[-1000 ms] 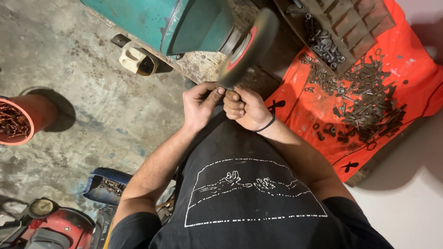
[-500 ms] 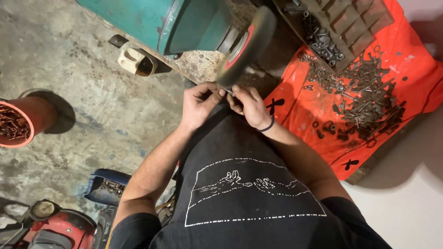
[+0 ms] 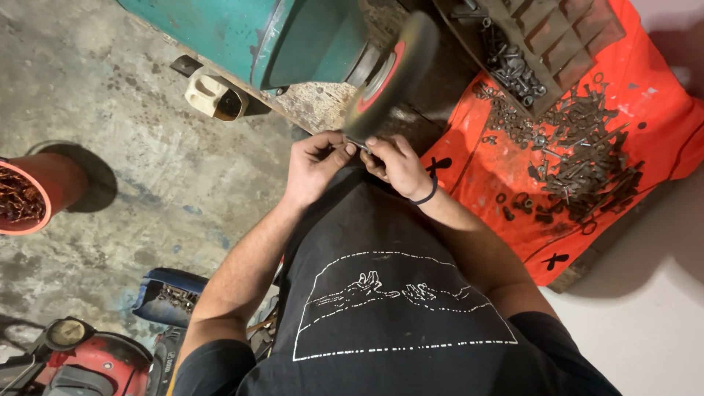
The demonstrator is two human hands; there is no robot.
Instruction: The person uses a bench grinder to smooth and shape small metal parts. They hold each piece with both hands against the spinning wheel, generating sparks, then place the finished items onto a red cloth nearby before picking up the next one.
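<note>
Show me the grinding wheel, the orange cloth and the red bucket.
grinding wheel (image 3: pixel 391 73), head view, dark outer rim.
orange cloth (image 3: pixel 480 172), head view, bare patch near the hands.
red bucket (image 3: pixel 55 183), head view, outer wall.

Both hands, left (image 3: pixel 314 163) and right (image 3: pixel 396 165), pinch small metal piece (image 3: pixel 357 144) against grinder wheel (image 3: pixel 392 73); orange cloth (image 3: pixel 513 176) beside.

The scene is lit evenly by bright, diffuse light from above. Soft shadows are cast right of the orange bucket (image 3: pixel 26 198) on the concrete floor (image 3: pixel 132 132) and beside the orange cloth (image 3: pixel 587 147). The grinding wheel (image 3: pixel 389 73) is smeared by motion blur. The hands (image 3: pixel 359 165) are rendered sharp. Slight wide-angle stretching is seen at the corners.
</note>
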